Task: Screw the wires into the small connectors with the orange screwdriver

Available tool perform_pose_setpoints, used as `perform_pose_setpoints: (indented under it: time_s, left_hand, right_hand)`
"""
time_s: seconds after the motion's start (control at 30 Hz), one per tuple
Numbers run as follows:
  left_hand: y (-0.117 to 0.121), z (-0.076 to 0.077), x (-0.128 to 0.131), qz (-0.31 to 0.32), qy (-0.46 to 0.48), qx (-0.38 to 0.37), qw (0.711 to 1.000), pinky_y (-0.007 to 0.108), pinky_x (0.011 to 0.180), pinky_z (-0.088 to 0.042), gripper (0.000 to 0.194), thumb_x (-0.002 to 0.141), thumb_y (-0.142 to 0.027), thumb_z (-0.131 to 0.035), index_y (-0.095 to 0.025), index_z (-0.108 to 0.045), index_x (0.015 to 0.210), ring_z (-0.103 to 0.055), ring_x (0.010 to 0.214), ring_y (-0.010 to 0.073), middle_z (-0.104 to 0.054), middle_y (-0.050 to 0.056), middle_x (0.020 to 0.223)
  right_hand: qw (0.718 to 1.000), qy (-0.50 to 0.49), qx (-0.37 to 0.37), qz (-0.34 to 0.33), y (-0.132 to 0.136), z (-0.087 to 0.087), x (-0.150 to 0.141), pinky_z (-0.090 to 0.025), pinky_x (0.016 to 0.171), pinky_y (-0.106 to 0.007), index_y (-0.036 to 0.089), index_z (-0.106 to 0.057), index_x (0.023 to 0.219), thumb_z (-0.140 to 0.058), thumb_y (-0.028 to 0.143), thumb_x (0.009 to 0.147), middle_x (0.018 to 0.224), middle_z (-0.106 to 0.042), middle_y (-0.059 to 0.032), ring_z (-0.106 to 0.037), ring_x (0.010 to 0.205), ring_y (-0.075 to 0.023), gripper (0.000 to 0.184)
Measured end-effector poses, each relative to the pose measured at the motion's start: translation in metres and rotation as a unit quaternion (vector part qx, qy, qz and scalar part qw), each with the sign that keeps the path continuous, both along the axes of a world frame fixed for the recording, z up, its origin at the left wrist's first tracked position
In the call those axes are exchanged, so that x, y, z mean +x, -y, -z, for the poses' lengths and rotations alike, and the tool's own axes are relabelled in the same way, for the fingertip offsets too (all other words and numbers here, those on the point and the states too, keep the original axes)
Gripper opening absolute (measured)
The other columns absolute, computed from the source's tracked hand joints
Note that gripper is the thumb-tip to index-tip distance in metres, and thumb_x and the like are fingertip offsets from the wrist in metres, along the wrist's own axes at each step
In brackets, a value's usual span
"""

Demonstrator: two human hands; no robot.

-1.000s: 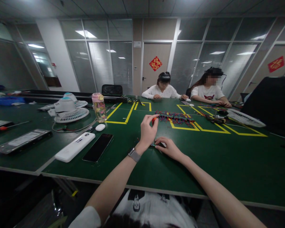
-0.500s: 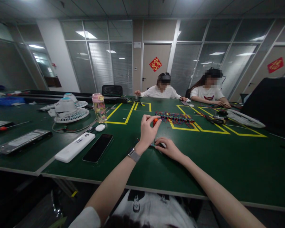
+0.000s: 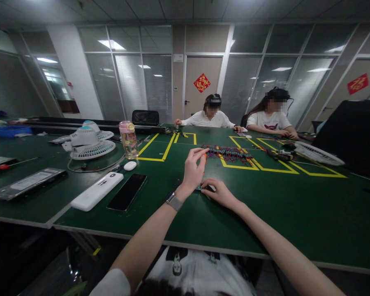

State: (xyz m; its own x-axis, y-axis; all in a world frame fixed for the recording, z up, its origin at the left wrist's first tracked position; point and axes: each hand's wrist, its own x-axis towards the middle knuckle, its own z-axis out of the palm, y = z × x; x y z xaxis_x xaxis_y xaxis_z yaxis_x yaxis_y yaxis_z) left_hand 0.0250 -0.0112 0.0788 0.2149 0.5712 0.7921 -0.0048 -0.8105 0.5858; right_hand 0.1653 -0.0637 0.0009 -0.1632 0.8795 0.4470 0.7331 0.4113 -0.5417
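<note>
My left hand [image 3: 193, 170] is closed, thumb and fingers around the orange handle of a screwdriver [image 3: 205, 157] held upright. Its lower end is largely hidden by the hand, over a small green circuit board [image 3: 199, 188] on the table. With fingers pinched, my right hand [image 3: 218, 190] grips that board from the right side; most of it is covered. Just beyond my left hand lies a row of similar small boards with red and blue wires [image 3: 228, 153].
Left of my arms are a black phone [image 3: 127, 192], a white power bank [image 3: 98, 190], a white oval case [image 3: 130, 165] and a pink-lidded bottle [image 3: 128, 139]. White fans [image 3: 93, 149] stand farther left. Two people sit across the green table [image 3: 296, 209].
My left fingers have shifted around the orange handle, releasing and regripping as it turns. My right hand stays in place. A person opposite has moved one hand outward along the table edge.
</note>
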Motion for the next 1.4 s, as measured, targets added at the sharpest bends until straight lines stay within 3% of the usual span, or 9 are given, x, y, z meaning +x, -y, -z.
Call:
perform_pose_setpoints:
  time_s: [0.2,0.4,0.57,0.77,0.97,1.13,1.23,1.4]
  left_hand:
    - [0.0022,-0.0012,-0.0003,-0.037,0.004,0.008,0.999,0.025,0.079,-0.046,0.014,0.081,-0.022,-0.064,-0.021,-0.07,0.093,-0.056,0.081,0.0126,-0.054,0.002,0.086]
    - [0.0009,-0.0013,-0.001,0.015,0.007,0.012,1.0,0.025,0.088,-0.044,0.028,0.09,-0.012,-0.045,-0.021,-0.067,0.104,-0.057,0.095,0.0128,-0.059,0.004,0.099]
    - [0.002,-0.0012,-0.0005,-0.04,0.01,0.011,0.999,0.026,0.082,-0.046,0.015,0.083,-0.021,-0.06,-0.021,-0.07,0.094,-0.056,0.084,0.0133,-0.055,0.003,0.088]
    - [0.0017,-0.0014,0.0001,0.011,0.004,-0.001,1.0,0.026,0.086,-0.045,0.029,0.089,-0.011,-0.045,-0.021,-0.067,0.103,-0.057,0.091,0.0127,-0.059,0.004,0.097]
    - [0.0039,-0.0025,-0.0005,-0.03,0.002,-0.003,1.0,0.025,0.077,-0.046,0.013,0.081,-0.022,-0.063,-0.02,-0.07,0.092,-0.054,0.076,0.0118,-0.052,0.001,0.083]
    - [0.0036,-0.0023,-0.0009,0.018,0.005,-0.009,1.0,0.024,0.085,-0.045,0.026,0.09,-0.014,-0.045,-0.02,-0.069,0.1,-0.056,0.093,0.0125,-0.057,0.004,0.099]
    - [0.0038,-0.0021,-0.0002,0.041,0.012,-0.009,0.999,0.025,0.083,-0.046,0.027,0.089,-0.011,-0.045,-0.019,-0.067,0.101,-0.058,0.091,0.0126,-0.062,0.004,0.098]
    - [0.004,-0.0015,-0.0003,-0.03,0.017,-0.007,0.999,0.025,0.079,-0.047,0.013,0.082,-0.022,-0.061,-0.02,-0.07,0.091,-0.057,0.082,0.0131,-0.057,0.003,0.088]
  right_hand:
    - [1.0,0.0,-0.008,-0.002,0.0007,-0.0014,-0.0005,-0.048,0.083,-0.033,0.019,-0.067,0.083,-0.063,0.022,0.08,0.091,-0.066,-0.0063,-0.062,0.087,-0.0196,0.006]
    - [1.0,-0.002,-0.007,-0.002,0.001,-0.0013,-0.0002,-0.048,0.083,-0.033,0.019,-0.067,0.084,-0.063,0.022,0.08,0.092,-0.066,-0.0061,-0.062,0.088,-0.0198,0.006]
    - [1.0,0.004,-0.008,0.001,0.0008,-0.0015,-0.0005,-0.048,0.082,-0.033,0.019,-0.067,0.083,-0.063,0.023,0.08,0.091,-0.067,-0.0061,-0.062,0.087,-0.0199,0.006]
    - [1.0,0.01,-0.01,0.003,0.0002,-0.0008,-0.0003,-0.048,0.082,-0.033,0.018,-0.066,0.083,-0.063,0.023,0.08,0.092,-0.067,-0.0065,-0.062,0.088,-0.0199,0.006]
    - [1.0,0.007,-0.012,0.004,0.0017,-0.0031,-0.0014,-0.048,0.083,-0.033,0.018,-0.066,0.083,-0.063,0.023,0.08,0.092,-0.067,-0.0065,-0.062,0.088,-0.0199,0.007]
    - [1.0,0.004,-0.013,0.005,0.0019,-0.0035,-0.0016,-0.048,0.082,-0.032,0.018,-0.067,0.082,-0.062,0.024,0.08,0.092,-0.067,-0.0061,-0.062,0.087,-0.0195,0.008]
    - [1.0,0.006,-0.014,0.004,0.0021,-0.0037,-0.0017,-0.048,0.082,-0.033,0.018,-0.066,0.083,-0.062,0.024,0.08,0.092,-0.066,-0.0064,-0.062,0.087,-0.0196,0.007]
    - [1.0,0.003,-0.012,0.003,0.0018,-0.0029,-0.0015,-0.048,0.084,-0.034,0.019,-0.066,0.083,-0.063,0.023,0.08,0.092,-0.066,-0.0062,-0.062,0.088,-0.0199,0.007]
